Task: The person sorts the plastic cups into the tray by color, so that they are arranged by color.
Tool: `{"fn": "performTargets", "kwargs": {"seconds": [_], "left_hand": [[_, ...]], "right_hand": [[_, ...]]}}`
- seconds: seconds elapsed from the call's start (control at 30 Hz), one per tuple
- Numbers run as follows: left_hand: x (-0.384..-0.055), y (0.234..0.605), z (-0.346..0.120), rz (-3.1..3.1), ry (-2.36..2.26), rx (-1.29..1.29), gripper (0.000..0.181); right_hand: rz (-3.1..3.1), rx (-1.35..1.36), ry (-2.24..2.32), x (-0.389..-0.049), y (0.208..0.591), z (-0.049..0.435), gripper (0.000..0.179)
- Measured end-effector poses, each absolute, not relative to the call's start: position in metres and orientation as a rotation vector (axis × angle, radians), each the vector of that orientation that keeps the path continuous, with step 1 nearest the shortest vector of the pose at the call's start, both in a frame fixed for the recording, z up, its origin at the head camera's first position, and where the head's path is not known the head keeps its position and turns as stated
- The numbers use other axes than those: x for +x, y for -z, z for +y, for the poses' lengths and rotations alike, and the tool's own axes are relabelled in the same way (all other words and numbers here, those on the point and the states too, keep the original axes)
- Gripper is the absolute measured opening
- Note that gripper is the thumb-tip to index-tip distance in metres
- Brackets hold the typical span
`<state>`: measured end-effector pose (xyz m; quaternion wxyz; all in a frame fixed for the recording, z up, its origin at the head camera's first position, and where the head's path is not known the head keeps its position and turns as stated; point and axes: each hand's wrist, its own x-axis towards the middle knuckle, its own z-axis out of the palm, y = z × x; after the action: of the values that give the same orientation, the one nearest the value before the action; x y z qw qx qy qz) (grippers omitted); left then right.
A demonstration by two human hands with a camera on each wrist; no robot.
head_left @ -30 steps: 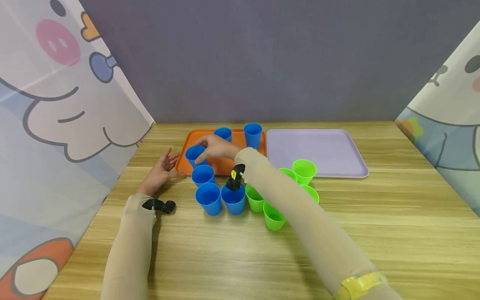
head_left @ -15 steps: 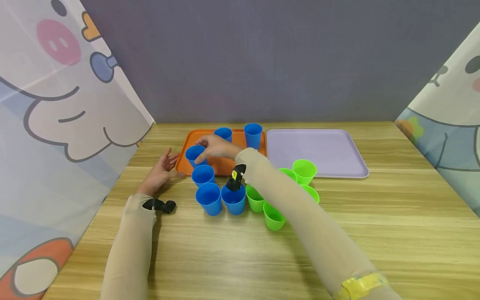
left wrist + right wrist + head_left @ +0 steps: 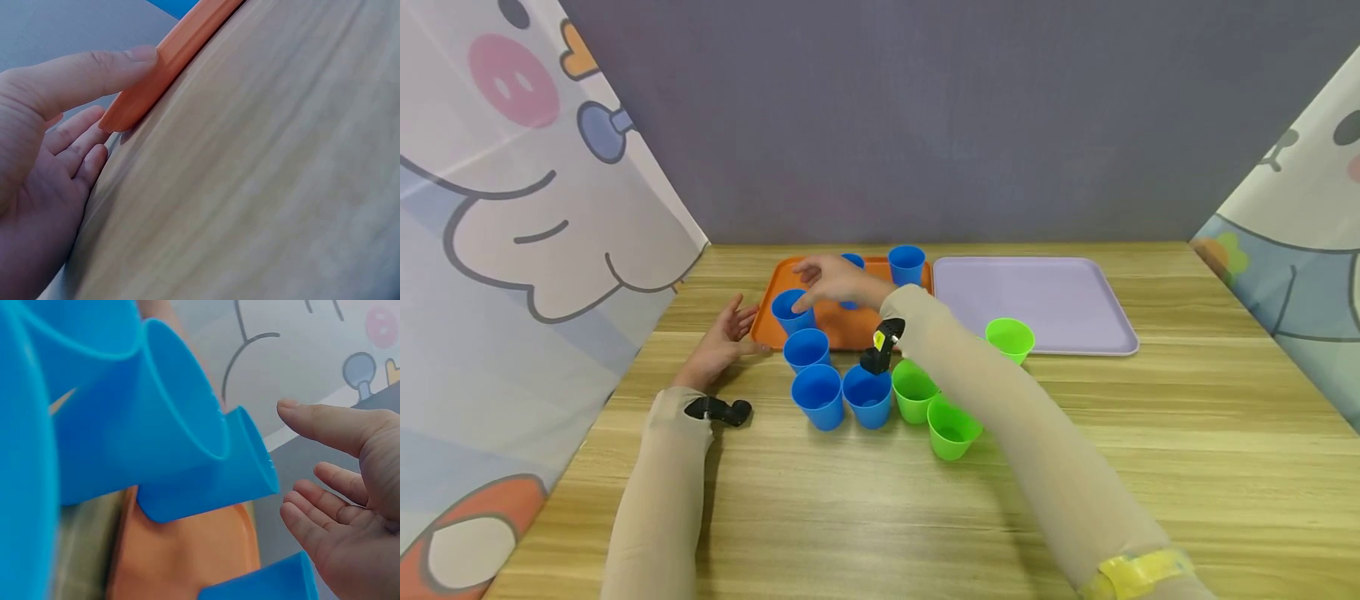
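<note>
My left hand (image 3: pixel 718 343) rests at the near left corner of the orange tray (image 3: pixel 844 327). Its thumb (image 3: pixel 100 70) lies straight against the tray's rim (image 3: pixel 181 53), and the other fingers sit loosely beside it. Over the tray hovers my right hand (image 3: pixel 837 280), fingers spread and holding nothing. Just below it a blue cup (image 3: pixel 792 319) stands upright at the tray's left. In the right wrist view a gap shows between my right hand (image 3: pixel 353 544) and that cup (image 3: pixel 206 484). Further back on the tray stand two more blue cups, one at the right (image 3: pixel 907 265) and one partly hidden by my right hand.
In front of the orange tray stand three blue cups, at the back (image 3: pixel 807 350), left (image 3: pixel 818 400) and right (image 3: pixel 868 400). Beside them are several green cups (image 3: pixel 953 429), some hidden by my right forearm. A lilac tray (image 3: pixel 1030 302) lies to the right.
My right hand has let go of the blue cup at the tray's left and risen up and right. The cup stays on the tray. My left hand has not moved.
</note>
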<state>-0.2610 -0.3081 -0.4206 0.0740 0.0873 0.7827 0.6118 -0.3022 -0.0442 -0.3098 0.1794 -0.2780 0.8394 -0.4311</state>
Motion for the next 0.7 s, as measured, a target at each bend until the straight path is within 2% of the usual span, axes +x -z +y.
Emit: {"fn": "performTargets", "kwargs": {"seconds": [0.3,0.7], "left_hand": [[-0.261,0.420,-0.308,2.338,-1.845,0.279,0.114],[-0.261,0.423,-0.311,2.350,-1.841,0.292,0.113]], "right_hand": [[2.283,-0.829,1.324,-0.306,0.300,-0.022,0.066],[2.248,-0.860,1.245,-0.297,0.297,-0.003,0.064]]}}
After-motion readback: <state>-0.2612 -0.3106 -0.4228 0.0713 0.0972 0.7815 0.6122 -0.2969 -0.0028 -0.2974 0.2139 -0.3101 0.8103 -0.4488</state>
